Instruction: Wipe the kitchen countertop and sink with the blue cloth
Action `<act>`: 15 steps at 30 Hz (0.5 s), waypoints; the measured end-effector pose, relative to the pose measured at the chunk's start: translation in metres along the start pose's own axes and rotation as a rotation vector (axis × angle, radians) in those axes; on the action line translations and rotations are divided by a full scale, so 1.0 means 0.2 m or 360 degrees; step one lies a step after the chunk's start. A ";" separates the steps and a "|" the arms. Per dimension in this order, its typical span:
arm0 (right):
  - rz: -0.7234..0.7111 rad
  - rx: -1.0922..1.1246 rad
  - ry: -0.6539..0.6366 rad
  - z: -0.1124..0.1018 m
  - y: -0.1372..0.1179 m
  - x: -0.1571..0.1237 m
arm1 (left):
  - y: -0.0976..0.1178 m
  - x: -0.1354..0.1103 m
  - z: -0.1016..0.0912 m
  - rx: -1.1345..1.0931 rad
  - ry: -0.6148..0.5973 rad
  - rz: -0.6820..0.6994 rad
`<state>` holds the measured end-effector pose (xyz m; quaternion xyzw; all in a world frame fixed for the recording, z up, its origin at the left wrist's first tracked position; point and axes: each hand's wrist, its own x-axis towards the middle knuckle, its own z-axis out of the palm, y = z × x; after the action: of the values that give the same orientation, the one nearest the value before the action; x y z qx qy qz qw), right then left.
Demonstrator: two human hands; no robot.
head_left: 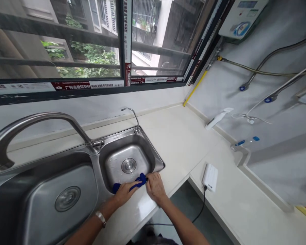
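Observation:
A dark blue cloth (141, 179) is bunched along the front rim of the small sink basin (117, 170). My left hand (126, 194) lies over the cloth, its fingers closed on it and pointing right. At the basin's front right corner, my right hand (155, 185) is curled at the cloth's right end, with its fingertips hidden from view. A few water drops show on the basin floor around its drain strainer (129, 165).
A large basin (63, 180) with a tall curved faucet (48, 117) adjoins on the left. A thin small tap (136, 120) stands behind. On the right counter (234, 190) sit a white power bank (210, 177) with a black cable and a clear bottle (241, 143).

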<state>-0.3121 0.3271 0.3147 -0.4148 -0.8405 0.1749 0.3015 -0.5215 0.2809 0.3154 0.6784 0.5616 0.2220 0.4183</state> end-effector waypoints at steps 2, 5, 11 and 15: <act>0.0020 0.0081 0.0026 0.00 0.00 0.01 | 0.00 -0.07 -0.02 0.0025 0.0009 -0.0023; 0.0069 0.0258 0.0100 -0.01 -0.02 0.02 | 0.02 -0.17 -0.07 0.0080 -0.0009 -0.0122; 0.0467 0.0628 0.0495 -0.23 -0.03 -0.05 | 0.17 -0.10 -0.20 -0.0218 0.0357 -0.0205; 0.1102 0.1157 0.1073 -0.52 0.02 -0.26 | 0.36 0.11 -0.16 -0.0346 0.0523 -0.0032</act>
<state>-0.2168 0.2918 0.3734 -0.5672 -0.4011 0.3977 0.5993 -0.4990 0.3105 0.3876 0.5782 0.6019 0.3850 0.3939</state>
